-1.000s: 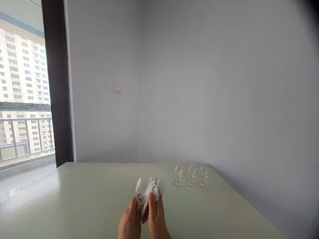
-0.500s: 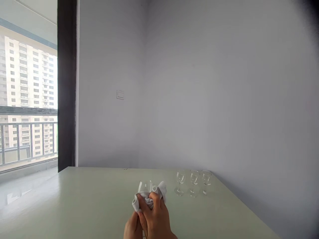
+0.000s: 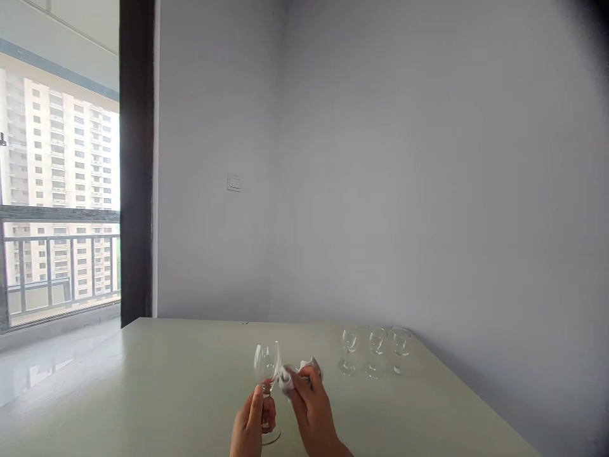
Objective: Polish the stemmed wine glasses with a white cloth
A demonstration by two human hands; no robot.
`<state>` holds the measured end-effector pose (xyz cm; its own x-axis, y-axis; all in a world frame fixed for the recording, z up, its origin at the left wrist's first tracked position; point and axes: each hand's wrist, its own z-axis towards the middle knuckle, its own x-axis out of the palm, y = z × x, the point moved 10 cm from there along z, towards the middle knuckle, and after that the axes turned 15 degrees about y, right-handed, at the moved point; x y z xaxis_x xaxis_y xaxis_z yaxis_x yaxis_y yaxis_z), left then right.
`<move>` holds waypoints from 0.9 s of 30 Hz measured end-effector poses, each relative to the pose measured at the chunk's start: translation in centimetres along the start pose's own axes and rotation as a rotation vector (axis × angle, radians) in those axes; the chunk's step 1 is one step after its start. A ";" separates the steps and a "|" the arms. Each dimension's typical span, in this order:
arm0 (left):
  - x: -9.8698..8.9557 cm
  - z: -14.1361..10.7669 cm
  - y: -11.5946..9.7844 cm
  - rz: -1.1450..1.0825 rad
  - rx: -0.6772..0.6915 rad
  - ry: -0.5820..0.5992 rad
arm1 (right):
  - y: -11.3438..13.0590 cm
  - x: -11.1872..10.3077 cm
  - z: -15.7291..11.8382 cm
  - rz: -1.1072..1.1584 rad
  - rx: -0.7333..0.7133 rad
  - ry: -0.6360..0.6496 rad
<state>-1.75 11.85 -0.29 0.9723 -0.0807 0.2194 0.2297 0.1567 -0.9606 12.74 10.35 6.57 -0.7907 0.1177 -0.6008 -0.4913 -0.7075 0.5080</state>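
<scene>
My left hand point(image 3: 252, 416) is wrapped round the stem of a clear wine glass point(image 3: 267, 360), which is held upright with its bowl above the fingers and its foot below. To the right of the bowl, my right hand point(image 3: 311, 409) pinches a bunched white cloth point(image 3: 287, 379). The cloth is right beside the bowl; whether they touch I cannot tell. Part of the cloth is hidden behind the right fingers.
Three more stemmed glasses stand upright in a row toward the table's far right: a left one point(image 3: 349, 349), a middle one point(image 3: 375, 350) and a right one point(image 3: 399, 348). The pale green table point(image 3: 181, 381) meets grey walls point(image 3: 404, 190) behind. A window is at left.
My right hand has drawn the cloth off the glass and to the right. The glass's bowl and stem now show, in my left hand. The view has turned slightly left.
</scene>
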 end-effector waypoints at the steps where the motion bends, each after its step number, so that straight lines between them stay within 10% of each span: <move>1: 0.2 0.2 0.3 -0.030 -0.020 0.019 | -1.0 -0.6 0.0 0.099 0.072 -0.063; 5: 1.5 0.4 2.0 -0.112 -0.094 0.113 | -1.7 -1.3 0.3 0.294 0.137 -0.177; 12: 1.5 -0.8 1.3 -0.221 -0.144 0.101 | 5.1 1.9 0.4 -0.198 -0.009 0.088; 17: 0.5 -0.5 -0.1 -0.278 -0.099 0.043 | 4.5 2.0 1.8 0.298 0.093 0.408; 22: 4.0 -0.4 1.1 -0.451 -0.131 0.228 | -0.8 -2.2 1.6 0.915 0.369 -0.074; 27: 6.7 -1.5 2.6 -0.698 -0.277 0.373 | -3.0 2.0 0.3 1.427 0.494 -0.233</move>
<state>5.27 10.24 -1.55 0.5217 -0.3971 0.7551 0.7071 -0.2938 -0.6431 12.55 12.96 4.03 -0.7096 -0.3027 0.6363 0.6747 -0.0315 0.7374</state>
